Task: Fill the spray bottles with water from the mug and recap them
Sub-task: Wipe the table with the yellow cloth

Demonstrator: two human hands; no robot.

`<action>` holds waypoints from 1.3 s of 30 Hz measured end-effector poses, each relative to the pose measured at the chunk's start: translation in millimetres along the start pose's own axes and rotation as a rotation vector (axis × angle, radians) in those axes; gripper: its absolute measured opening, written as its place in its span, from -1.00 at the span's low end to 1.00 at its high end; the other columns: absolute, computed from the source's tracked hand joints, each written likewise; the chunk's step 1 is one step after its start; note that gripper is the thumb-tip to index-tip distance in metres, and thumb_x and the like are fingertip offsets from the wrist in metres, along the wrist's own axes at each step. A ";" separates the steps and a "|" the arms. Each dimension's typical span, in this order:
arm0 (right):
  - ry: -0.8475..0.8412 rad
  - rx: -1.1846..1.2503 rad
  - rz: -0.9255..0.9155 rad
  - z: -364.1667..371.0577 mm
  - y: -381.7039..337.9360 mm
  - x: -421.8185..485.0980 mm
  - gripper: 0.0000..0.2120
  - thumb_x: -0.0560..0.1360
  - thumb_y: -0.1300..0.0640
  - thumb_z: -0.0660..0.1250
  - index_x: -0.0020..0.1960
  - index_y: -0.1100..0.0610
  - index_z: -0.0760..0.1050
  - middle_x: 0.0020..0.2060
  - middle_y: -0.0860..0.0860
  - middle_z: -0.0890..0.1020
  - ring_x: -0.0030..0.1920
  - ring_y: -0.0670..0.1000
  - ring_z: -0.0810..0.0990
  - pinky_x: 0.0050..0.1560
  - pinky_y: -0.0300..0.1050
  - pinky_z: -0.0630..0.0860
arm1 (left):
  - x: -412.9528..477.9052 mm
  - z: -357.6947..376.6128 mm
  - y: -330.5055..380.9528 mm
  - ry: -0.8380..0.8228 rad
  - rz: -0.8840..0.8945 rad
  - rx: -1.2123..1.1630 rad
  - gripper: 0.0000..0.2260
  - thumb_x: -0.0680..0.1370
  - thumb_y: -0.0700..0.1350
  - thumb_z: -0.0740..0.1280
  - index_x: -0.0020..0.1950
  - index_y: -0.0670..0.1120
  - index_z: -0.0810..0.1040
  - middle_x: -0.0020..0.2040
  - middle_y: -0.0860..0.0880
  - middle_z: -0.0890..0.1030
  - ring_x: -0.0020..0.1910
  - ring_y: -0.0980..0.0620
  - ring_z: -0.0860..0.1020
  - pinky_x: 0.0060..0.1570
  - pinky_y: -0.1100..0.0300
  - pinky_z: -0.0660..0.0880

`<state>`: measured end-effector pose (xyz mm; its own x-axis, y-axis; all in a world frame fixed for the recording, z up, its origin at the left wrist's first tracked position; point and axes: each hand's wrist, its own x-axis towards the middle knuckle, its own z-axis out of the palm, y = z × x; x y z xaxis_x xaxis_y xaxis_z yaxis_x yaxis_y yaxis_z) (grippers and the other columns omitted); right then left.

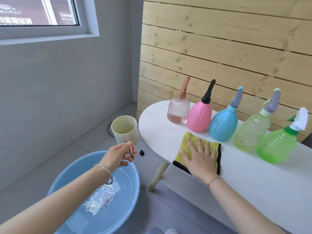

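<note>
Head view, the only 1. Left hand [116, 156] pinches the thin rose-gold handle [131, 152] of the cream mug [125, 129], held upright over the floor between the blue basin [59, 183] and the white desk [253, 176]. Whether the mug holds water we cannot tell.

Right hand [199, 159] lies flat, fingers straight, pressing a yellow cloth [184, 140] on the desk.

5 spray bottles [222, 124] stand in a row behind the cloth, all capped.

We judge their plastic bodies light and tippy. Best to grip the belly and twist the collar. Wet plastic may slip.
</note>
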<state>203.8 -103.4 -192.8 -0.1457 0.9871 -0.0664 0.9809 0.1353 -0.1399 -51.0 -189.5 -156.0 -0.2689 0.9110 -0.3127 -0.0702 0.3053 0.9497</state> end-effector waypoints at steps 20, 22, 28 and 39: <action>0.005 0.097 -0.209 22.0 -174.2 148.2 -0.44 0.62 -0.18 -0.11 0.57 -0.02 -0.06 0.56 0.07 -0.06 0.55 0.14 -0.14 0.51 0.08 -0.20 | 90.3 -66.6 -7.4 0.078 -0.009 -0.086 -0.75 0.65 -0.07 0.19 -0.15 -0.13 0.52 -0.29 0.02 0.59 -0.47 0.12 0.45 -0.43 0.34 0.42; 0.005 0.097 -0.177 19.8 -178.9 172.7 -0.45 0.63 -0.17 -0.11 0.57 -0.02 -0.06 0.56 0.07 -0.07 0.55 0.14 -0.15 0.50 0.08 -0.21 | 98.8 -66.9 -5.8 0.083 0.000 -0.106 -0.75 0.65 -0.07 0.19 -0.15 -0.12 0.52 -0.30 0.04 0.59 -0.47 0.12 0.45 -0.43 0.34 0.42; 0.022 0.106 -0.074 17.2 -176.7 216.3 -0.47 0.64 -0.13 -0.13 0.57 0.02 -0.04 0.56 0.09 -0.08 0.55 0.14 -0.14 0.50 0.09 -0.21 | 107.9 -65.5 -2.0 0.083 0.005 -0.116 -0.75 0.65 -0.06 0.20 -0.16 -0.11 0.52 -0.32 0.06 0.60 -0.46 0.11 0.45 -0.44 0.34 0.42; -0.003 0.059 -0.305 15.2 -148.3 149.9 -0.39 0.58 -0.28 -0.08 0.56 -0.10 -0.06 0.56 0.05 -0.10 0.55 0.08 -0.17 0.50 0.04 -0.22 | 83.9 -58.7 18.7 0.107 0.018 -0.172 -0.76 0.65 -0.07 0.20 -0.14 -0.13 0.53 -0.28 0.00 0.60 -0.50 0.13 0.45 -0.47 0.35 0.42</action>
<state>34.5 23.2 -197.1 -0.4330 0.9013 -0.0154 0.8826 0.4204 -0.2106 -131.3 -123.6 -163.4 -0.3712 0.8784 -0.3010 -0.2250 0.2294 0.9470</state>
